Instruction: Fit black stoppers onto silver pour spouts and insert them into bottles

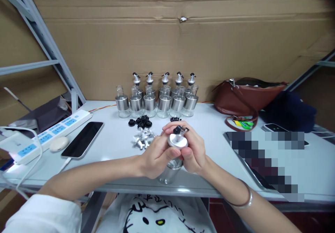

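Near the table's front edge stands a glass oil bottle (169,175) with a steel sleeve. A silver pour spout (178,141) with a black flip cap sits at its neck. My left hand (156,156) is closed round the spout from the left. From the right, my right hand (195,150) wraps round it too, both thumbs meeting at the near side. My fingers hide how the spout joins the neck. Left of my hands lie loose silver spout parts (143,138) and a pile of black stoppers (142,122). Small black pieces (176,119) lie just behind my hands.
Open glass bottles (149,103) form a row at the back, with spouted bottles (165,78) behind them. A phone (83,140), a white round case (59,144) and a power strip (52,133) lie left. At right are a brown bag (243,96) and a dark tablet-like slab (251,170), partly blurred.
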`<state>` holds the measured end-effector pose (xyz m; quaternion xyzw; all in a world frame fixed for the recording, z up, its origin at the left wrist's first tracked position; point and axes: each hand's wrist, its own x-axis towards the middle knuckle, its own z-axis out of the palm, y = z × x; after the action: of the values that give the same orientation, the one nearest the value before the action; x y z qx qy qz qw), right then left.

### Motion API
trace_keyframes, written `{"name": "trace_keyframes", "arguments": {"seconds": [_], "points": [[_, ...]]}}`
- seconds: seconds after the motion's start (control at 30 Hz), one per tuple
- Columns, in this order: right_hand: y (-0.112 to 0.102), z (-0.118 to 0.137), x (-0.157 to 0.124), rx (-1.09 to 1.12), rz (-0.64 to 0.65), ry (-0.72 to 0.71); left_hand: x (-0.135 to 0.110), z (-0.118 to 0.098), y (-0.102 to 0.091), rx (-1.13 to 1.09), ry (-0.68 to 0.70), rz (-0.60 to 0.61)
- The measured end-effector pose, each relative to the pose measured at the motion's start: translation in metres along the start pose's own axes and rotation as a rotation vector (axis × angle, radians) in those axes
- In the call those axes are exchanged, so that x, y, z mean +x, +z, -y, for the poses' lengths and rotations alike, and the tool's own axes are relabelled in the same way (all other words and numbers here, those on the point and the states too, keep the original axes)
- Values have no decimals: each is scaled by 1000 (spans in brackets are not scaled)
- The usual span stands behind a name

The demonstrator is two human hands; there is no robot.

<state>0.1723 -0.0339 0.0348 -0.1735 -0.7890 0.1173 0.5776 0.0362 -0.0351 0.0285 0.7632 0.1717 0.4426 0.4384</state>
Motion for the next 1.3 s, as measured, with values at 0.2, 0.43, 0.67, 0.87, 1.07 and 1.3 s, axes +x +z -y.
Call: {"name": "trace_keyframes", "arguments": {"seconds": [0.2,0.43,0.67,0.87,1.07,1.3], "points": [[0,3,0,-9,-18,6,2,-5,0,-63,-18,56],[0,5,3,40,-10,37,1,-7,4,-67,-20,16],[-2,8,7,76,34,93,-2,-8,7,-28,0,6],[2,4,2,110,-51,81,-3,-2,9,7,80,-53],[3,4,-2,66,-80,-16,-4,0,12,-30,31,-121],[2,3,1,71,-77,11,0,-3,11,-93,-64,-135]]}}
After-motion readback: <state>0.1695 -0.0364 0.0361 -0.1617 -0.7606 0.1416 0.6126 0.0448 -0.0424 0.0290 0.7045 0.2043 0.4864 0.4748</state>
